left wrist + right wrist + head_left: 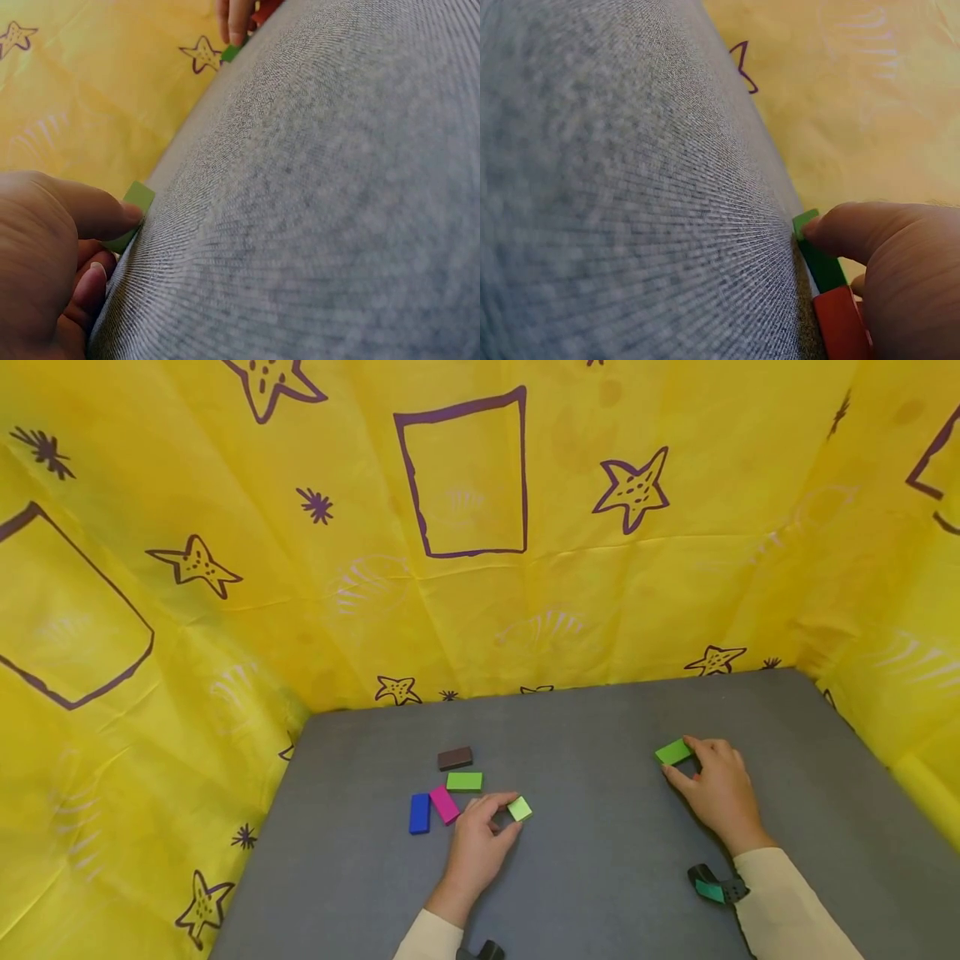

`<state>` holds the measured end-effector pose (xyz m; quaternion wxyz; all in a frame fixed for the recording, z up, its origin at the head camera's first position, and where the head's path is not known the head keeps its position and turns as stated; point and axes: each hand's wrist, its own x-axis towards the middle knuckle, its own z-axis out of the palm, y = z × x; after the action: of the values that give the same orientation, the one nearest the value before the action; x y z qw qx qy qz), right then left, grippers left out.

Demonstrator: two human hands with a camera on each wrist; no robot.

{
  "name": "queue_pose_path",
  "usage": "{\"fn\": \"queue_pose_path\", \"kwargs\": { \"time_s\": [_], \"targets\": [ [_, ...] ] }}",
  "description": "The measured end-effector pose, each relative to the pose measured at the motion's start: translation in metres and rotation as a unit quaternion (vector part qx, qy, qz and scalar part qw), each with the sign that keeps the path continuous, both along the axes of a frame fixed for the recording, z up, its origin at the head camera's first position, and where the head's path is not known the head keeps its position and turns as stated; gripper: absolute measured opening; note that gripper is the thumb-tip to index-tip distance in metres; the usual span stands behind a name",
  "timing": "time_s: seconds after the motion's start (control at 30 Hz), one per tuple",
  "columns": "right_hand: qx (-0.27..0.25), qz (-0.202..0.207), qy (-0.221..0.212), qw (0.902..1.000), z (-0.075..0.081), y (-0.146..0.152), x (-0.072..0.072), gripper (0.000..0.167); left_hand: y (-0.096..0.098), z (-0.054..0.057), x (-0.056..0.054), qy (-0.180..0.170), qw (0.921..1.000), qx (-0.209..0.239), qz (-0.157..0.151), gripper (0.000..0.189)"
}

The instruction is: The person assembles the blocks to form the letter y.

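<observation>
My left hand pinches a small light green block between thumb and fingers, low over the grey tabletop. The left wrist view shows the thumb against this light green block. Farther right, my right hand holds a green block by its ends, thumb on the near side. In the right wrist view a red block sits by the green block, close under the palm; the hand hides it in the head view.
Left of my left hand lie a magenta block, a blue block, a second green block and a dark brown block. Yellow patterned cloth walls the grey table at the back and sides.
</observation>
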<state>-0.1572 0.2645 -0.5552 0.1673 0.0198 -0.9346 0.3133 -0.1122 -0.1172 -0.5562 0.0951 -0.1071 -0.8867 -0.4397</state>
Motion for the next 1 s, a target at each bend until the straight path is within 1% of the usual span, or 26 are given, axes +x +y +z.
{"fn": "queue_pose_path", "kwargs": {
  "time_s": [0.1, 0.27, 0.47, 0.63, 0.8, 1.0],
  "targets": [
    [-0.008, 0.005, -0.002, 1.0, 0.002, -0.001, 0.001, 0.062, 0.0, 0.001, 0.001, 0.0, 1.0, 0.004, 0.007, 0.04],
    [-0.02, 0.01, 0.004, 0.9997, 0.005, -0.002, 0.001, 0.062, 0.001, 0.002, 0.002, -0.006, 0.9995, 0.028, 0.016, 0.039],
    [-0.034, 0.015, 0.02, 0.9991, 0.009, -0.004, 0.002, 0.062, 0.0, 0.003, 0.004, 0.001, 0.9986, 0.051, 0.016, 0.039],
    [-0.041, 0.016, 0.023, 0.9988, 0.014, -0.005, 0.004, 0.063, 0.0, 0.005, 0.006, -0.003, 0.997, 0.076, 0.016, 0.038],
    [-0.039, 0.017, 0.029, 0.9986, 0.021, -0.008, 0.005, 0.062, 0.002, 0.008, 0.006, -0.008, 0.9958, 0.088, 0.024, 0.038],
    [-0.041, 0.025, 0.051, 0.9976, 0.025, -0.015, 0.006, 0.061, 0.005, 0.013, 0.005, -0.005, 0.9952, 0.095, 0.025, 0.038]
  ]
}}
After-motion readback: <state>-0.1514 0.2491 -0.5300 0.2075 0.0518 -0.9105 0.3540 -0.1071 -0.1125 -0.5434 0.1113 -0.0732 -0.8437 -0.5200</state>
